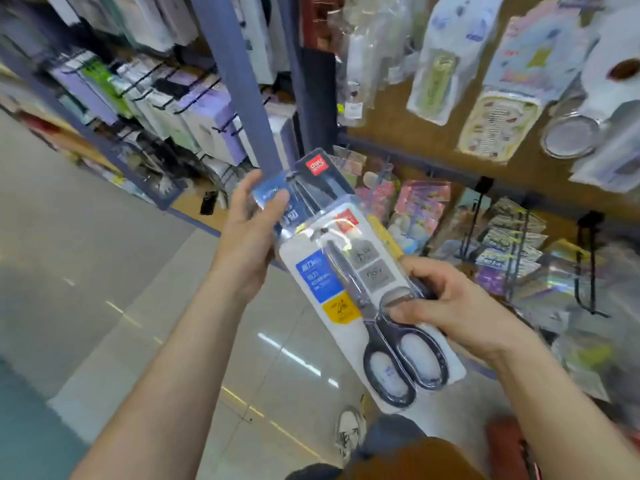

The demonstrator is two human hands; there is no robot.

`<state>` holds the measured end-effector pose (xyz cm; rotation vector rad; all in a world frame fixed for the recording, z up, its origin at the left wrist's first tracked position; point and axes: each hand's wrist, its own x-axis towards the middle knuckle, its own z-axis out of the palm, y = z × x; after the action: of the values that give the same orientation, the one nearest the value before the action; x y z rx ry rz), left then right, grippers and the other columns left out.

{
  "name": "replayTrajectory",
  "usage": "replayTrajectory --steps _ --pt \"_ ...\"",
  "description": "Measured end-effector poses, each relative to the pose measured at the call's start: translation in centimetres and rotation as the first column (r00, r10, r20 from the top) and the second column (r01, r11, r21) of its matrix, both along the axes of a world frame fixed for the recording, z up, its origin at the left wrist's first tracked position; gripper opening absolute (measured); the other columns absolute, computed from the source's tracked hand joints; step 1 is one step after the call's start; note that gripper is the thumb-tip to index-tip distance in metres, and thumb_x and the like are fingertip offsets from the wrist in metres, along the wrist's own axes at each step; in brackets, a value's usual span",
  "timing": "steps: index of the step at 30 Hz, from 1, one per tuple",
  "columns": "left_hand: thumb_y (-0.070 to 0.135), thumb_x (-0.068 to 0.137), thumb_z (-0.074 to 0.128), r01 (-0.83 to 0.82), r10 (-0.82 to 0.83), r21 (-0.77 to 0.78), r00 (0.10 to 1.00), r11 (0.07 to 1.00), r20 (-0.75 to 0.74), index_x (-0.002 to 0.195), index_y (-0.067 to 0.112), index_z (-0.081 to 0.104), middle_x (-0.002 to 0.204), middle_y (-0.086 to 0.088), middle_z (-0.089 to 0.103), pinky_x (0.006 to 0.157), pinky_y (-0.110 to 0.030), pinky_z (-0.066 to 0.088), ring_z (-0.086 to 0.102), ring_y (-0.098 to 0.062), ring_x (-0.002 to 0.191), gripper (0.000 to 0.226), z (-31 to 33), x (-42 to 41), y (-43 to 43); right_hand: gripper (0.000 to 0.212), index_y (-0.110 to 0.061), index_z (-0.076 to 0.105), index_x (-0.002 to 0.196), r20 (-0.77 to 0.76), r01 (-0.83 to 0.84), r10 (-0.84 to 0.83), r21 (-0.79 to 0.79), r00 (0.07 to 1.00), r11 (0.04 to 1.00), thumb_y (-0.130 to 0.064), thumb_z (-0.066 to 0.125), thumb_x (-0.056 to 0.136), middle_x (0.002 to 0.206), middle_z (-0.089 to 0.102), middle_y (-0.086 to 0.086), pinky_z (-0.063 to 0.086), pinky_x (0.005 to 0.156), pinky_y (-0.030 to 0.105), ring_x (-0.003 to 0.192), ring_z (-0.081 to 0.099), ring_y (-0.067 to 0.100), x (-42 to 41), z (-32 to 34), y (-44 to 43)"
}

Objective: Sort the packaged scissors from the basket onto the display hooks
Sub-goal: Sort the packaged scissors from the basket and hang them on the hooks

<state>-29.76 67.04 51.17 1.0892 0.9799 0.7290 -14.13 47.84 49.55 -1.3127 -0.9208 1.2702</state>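
**Three scissor packs in hand at the hook wall**

The left hand point(247, 233) is clamped on the dark packs point(322, 181). Its thumb lies across a blue-topped card in front and its fingers are behind. The rearmost of these packs carries a red square label point(317, 167) whose white letters seem to read "deli".

The right hand point(450, 306) grips the white pack point(304, 251), which overlaps the lower end of the dark ones. The thumb presses on the clear blister near the handles and the fingers curl round the pack's right edge.

Inside that blister lies a pair of scissors point(375, 332) with black handles, blades pointing up and away. Printed on the card are:
- a blue label point(317, 282) with white writing too blurred to read
- a yellow warning label point(339, 308) below it
- two grey squares point(377, 275) beside the blades
- a small red mark at the top

All the packs are held in the air above the tiled floor point(86, 254), just in front of the shelving. To the right, black display hooks point(588, 268) carry rows of hanging packets whose print is blurred. A pale shoe point(349, 431) shows below.
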Motion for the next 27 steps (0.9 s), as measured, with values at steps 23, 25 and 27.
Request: replayTrajectory --steps 23,25,27 --pt "0.016 0.086 0.059 -0.044 0.18 0.835 0.981 0.548 -0.067 0.115 0.032 0.039 0.111 0.023 0.059 0.099 -0.04 0.048 0.06 -0.014 0.104 0.038 8.3 -6.8 21.5 0.055 -0.048 0.065 0.117 0.491 0.153 -0.368 0.423 0.79 0.893 0.002 0.052 0.097 0.115 0.069 0.011 0.052 0.097 0.051 0.105 0.066 0.021 -0.1 7.5 23.5" --pt "0.008 0.086 0.058 0.008 0.048 0.86 0.998 0.511 -0.038 0.114 0.026 0.037 0.112 0.002 0.056 0.097 -0.046 0.05 0.059 -0.022 0.102 0.039 9.3 -6.6 22.9 0.05 -0.049 0.074 0.094 0.513 0.259 -0.476 0.438 0.714 0.861 -0.003 0.053 0.092 0.104 0.069 0.016 0.054 0.092 0.039 0.099 0.067 0.02 -1.1 7.7 25.0" --pt "0.001 0.086 0.056 0.056 -0.111 0.862 0.994 0.503 0.001 0.116 0.021 0.036 0.11 -0.003 0.052 0.093 -0.039 0.051 0.057 -0.018 0.098 0.042 10.5 -5.6 23.8 0.045 -0.045 0.075 0.09 0.454 0.357 -0.532 0.417 0.715 0.836 -0.006 0.053 0.088 0.103 0.071 0.011 0.052 0.088 0.021 0.097 0.067 0.009 -2.7 8.4 26.2"
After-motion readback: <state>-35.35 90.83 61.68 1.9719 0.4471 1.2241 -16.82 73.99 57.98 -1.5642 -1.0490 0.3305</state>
